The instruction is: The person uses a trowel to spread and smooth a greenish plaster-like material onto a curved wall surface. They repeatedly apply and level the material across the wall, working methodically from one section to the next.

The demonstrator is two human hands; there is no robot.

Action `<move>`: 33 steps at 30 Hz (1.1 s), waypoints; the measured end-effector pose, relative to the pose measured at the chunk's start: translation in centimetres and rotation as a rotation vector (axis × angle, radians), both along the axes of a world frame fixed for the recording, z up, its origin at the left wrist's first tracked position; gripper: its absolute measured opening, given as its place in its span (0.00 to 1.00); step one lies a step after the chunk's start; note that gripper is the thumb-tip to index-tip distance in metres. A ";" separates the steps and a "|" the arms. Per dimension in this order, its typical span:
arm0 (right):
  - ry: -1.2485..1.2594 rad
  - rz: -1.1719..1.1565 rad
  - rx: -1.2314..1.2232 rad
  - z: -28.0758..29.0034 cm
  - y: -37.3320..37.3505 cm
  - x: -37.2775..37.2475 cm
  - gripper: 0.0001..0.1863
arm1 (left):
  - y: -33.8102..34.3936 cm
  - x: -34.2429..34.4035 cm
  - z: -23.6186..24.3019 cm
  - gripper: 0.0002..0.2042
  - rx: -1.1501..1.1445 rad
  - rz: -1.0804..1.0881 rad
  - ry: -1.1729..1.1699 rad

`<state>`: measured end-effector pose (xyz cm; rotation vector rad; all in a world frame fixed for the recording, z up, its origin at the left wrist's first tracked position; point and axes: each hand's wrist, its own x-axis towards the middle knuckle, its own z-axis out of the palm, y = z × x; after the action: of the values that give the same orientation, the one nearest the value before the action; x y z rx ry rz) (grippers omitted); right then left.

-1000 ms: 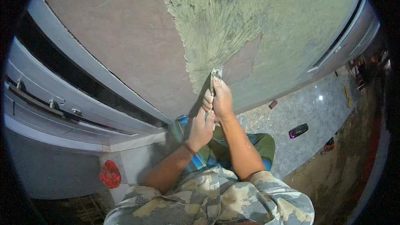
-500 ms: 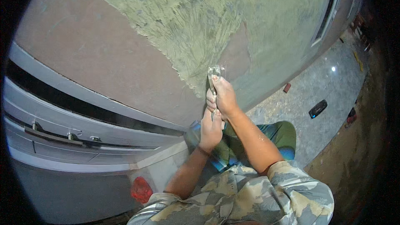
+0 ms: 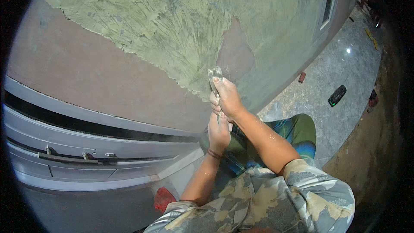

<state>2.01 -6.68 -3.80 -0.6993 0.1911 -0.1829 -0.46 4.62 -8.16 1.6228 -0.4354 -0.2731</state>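
Note:
Both my hands are closed around one scraper [image 3: 214,74], whose metal blade is smeared with pale residue. My right hand [image 3: 229,99] grips it higher up, thumb pressed along the blade. Below it, my left hand [image 3: 219,133] wraps the lower handle, which the fingers mostly hide. The blade points away from me at the wall, by the lower tip of a rough greenish plaster coat [image 3: 164,30]. Whether its edge touches the wall I cannot tell. Bare brown wall [image 3: 99,71] lies left of the coat, and a smaller brown patch [image 3: 235,47] shows just right of the blade.
A grey door [image 3: 82,171] with a sliding bolt [image 3: 77,159] stands at left. Near my left elbow lies a red bag or cloth [image 3: 164,199]. On the grey floor [image 3: 317,108] at right are a black device [image 3: 337,96] with a small light and a reddish brick piece [image 3: 302,77].
The view has shifted, so the plaster coat sits farther left and the door farther right. The scraper blade appears slightly farther left. Both hands keep their hold. The device's light went from blue to green.

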 end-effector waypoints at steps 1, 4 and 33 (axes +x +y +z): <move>-0.003 -0.013 0.025 0.1 0.2 0.0 0.17 | 0.0 0.1 -0.1 0.21 0.001 0.002 -0.043; -0.040 -0.060 -0.116 0.3 -0.1 0.2 0.16 | -0.1 0.4 0.4 0.21 -0.024 -0.027 -0.255; -0.029 0.003 -0.019 0.8 -0.1 -0.4 0.16 | 0.2 -0.9 1.5 0.20 0.021 -0.020 -0.208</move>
<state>1.64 -6.73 -2.97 -0.7155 0.1610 -0.1922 -1.36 4.81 -6.65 1.6750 -0.6090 -0.1241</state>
